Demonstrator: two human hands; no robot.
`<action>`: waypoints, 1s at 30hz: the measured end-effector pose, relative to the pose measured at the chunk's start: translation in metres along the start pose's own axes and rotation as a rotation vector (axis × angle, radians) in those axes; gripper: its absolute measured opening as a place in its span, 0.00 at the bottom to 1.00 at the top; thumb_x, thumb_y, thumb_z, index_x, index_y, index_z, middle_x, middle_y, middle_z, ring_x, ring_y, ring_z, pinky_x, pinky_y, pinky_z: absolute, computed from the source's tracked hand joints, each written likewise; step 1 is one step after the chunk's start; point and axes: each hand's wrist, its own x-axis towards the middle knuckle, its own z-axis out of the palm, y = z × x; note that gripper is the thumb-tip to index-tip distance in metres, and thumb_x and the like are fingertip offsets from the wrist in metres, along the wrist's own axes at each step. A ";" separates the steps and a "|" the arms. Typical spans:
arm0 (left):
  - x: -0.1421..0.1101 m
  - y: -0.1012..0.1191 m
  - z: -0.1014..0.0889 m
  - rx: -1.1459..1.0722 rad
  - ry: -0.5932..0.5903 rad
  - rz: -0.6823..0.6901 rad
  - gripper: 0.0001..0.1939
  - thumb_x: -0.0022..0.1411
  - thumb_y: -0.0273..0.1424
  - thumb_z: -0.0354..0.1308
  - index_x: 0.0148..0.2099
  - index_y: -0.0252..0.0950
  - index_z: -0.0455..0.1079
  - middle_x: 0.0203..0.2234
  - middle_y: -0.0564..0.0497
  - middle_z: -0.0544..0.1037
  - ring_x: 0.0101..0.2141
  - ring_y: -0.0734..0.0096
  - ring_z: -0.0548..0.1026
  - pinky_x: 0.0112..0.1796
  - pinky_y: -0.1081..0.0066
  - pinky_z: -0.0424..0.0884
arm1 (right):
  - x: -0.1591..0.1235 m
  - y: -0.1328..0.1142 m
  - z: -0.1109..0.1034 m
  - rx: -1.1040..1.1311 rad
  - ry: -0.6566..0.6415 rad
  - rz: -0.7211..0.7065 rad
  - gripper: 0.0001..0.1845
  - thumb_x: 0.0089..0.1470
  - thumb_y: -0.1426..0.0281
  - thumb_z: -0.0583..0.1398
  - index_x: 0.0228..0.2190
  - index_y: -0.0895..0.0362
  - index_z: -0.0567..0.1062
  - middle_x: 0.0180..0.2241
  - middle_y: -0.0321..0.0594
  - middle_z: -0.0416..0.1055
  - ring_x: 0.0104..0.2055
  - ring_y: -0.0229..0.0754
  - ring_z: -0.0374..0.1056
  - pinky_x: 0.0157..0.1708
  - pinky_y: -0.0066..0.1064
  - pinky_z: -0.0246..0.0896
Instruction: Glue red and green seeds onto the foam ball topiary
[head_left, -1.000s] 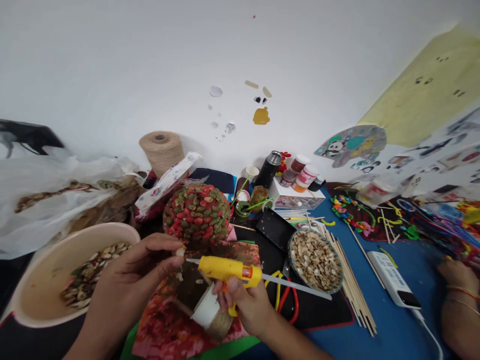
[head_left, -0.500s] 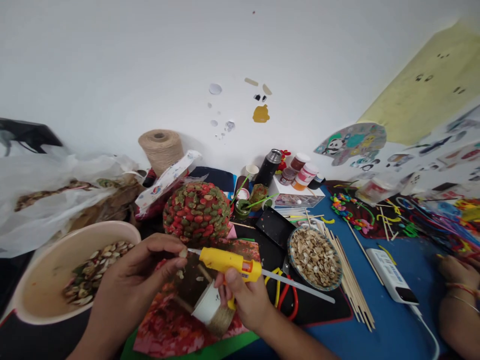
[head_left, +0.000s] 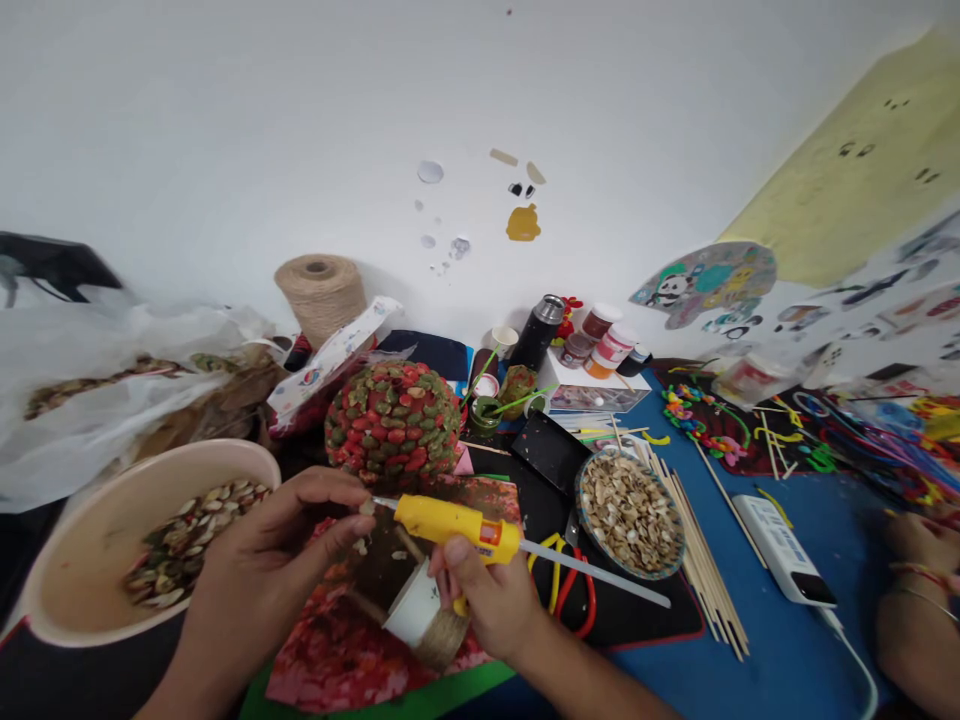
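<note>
My left hand is closed, thumb and fingertips pinching a small pale shell. In my right hand is a yellow hot glue gun, its nozzle at the shell and a long translucent glue stick jutting from its back. Below the gun a white paper cup, partly wrapped in twine, lies tilted on a red patterned sheet; my right fingers hide some of it. Behind my hands sits a rounded form covered in red and green shells.
At left stands a pink basin of shells. A patterned bowl of pale shells, scissors, wooden sticks and a white power bank lie to the right. Another person's arm rests at the right edge.
The glue gun has shifted very slightly to the left, its nozzle still at the shell. Both hands otherwise keep nearly the same place, and the view has tilted a little.
</note>
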 end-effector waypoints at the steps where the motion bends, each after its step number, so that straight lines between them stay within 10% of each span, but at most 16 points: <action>1: 0.000 -0.001 0.000 0.001 -0.003 0.000 0.10 0.62 0.44 0.79 0.39 0.47 0.86 0.36 0.52 0.90 0.39 0.63 0.89 0.42 0.75 0.86 | 0.000 0.001 0.000 -0.001 -0.003 -0.004 0.45 0.68 0.27 0.59 0.28 0.55 0.82 0.19 0.30 0.61 0.21 0.36 0.61 0.22 0.27 0.52; 30: -0.002 -0.004 0.002 0.025 -0.010 -0.034 0.04 0.66 0.38 0.74 0.41 0.47 0.85 0.39 0.52 0.88 0.41 0.61 0.87 0.43 0.71 0.85 | -0.001 0.009 -0.004 -0.030 0.025 0.064 0.45 0.66 0.25 0.60 0.27 0.55 0.80 0.18 0.30 0.61 0.21 0.37 0.63 0.23 0.28 0.57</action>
